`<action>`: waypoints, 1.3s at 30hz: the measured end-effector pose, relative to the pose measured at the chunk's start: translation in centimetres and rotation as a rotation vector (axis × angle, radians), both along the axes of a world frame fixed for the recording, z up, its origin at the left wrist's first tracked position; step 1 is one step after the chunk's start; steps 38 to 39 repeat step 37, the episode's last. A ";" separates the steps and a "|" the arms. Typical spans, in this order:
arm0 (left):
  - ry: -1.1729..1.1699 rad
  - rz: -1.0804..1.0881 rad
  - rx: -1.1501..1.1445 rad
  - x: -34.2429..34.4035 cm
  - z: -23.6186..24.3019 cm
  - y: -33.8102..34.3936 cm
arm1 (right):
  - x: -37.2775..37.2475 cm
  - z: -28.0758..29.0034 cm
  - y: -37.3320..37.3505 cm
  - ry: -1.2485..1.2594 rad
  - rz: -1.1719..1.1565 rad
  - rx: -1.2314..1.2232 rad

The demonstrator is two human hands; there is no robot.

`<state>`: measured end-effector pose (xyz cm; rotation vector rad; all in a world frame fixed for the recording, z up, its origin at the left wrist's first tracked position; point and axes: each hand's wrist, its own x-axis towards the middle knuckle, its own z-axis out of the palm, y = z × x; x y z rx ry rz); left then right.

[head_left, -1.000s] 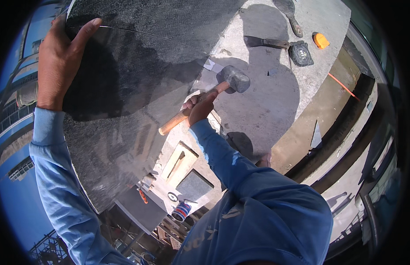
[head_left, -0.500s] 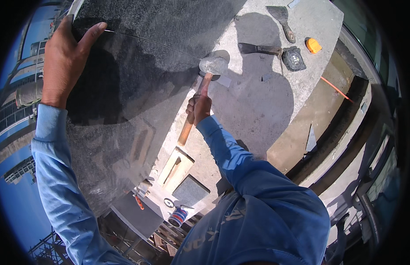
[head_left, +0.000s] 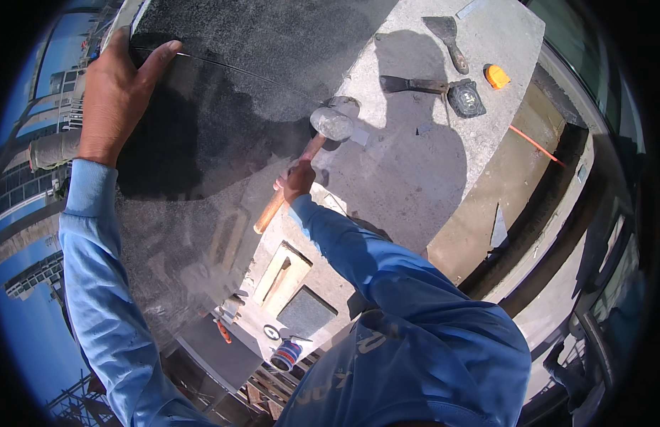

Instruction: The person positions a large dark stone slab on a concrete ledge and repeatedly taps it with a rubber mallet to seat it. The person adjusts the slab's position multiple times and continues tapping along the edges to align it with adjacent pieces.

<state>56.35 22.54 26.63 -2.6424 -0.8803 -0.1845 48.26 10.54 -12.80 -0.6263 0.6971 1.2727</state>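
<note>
My right hand point(head_left: 297, 181) is closed round the wooden handle of a mallet point(head_left: 331, 124) with a bulky pale grey head. That head is over the inner edge of the dark stone slabs, close to the far end of a thin joint. My left hand point(head_left: 121, 99) grips the outer edge of the dark stone slab point(head_left: 259, 43) beside this joint. Its thumb lies on top, while the other fingers are mostly hidden over the edge. A second dark slab point(head_left: 159, 235) lies on the near side of the joint, partly in shadow.
Right of the slabs, a pale ledge holds two scrapers point(head_left: 454, 53) point(head_left: 401, 84), a black tape measure point(head_left: 466, 98) and a yellow object point(head_left: 496, 76). Nearer me lie a wooden float point(head_left: 281, 276), a dark tile piece point(head_left: 308, 311) and a can point(head_left: 285, 354). Beyond the left edge is a drop.
My right hand and the mallet have moved left, and the mallet leans further over the slab edge. My left hand keeps its place at the joint; the view has shifted slightly.
</note>
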 end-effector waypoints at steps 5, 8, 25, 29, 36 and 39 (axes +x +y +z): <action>-0.009 0.063 -0.014 -2.1 0.2 1.4 | 8.0 0.2 -6.3 -0.420 0.379 0.137; -0.024 0.048 -0.034 -0.5 0.0 0.8 | 11.0 -4.1 -9.5 -1.146 0.502 -0.244; -0.148 -0.061 -0.074 -1.0 0.0 0.9 | 18.7 -6.1 -13.1 -1.819 0.529 -0.753; -0.119 -0.020 -0.126 -1.5 0.6 1.0 | 18.9 -7.2 -12.7 -1.861 0.591 -0.727; -0.010 0.258 -0.104 -10.2 2.1 -4.3 | 21.9 -7.0 -12.5 -1.502 0.494 -0.574; -0.001 0.239 -0.103 -9.5 2.2 -4.0 | 21.8 -7.1 -12.7 -1.488 0.481 -0.586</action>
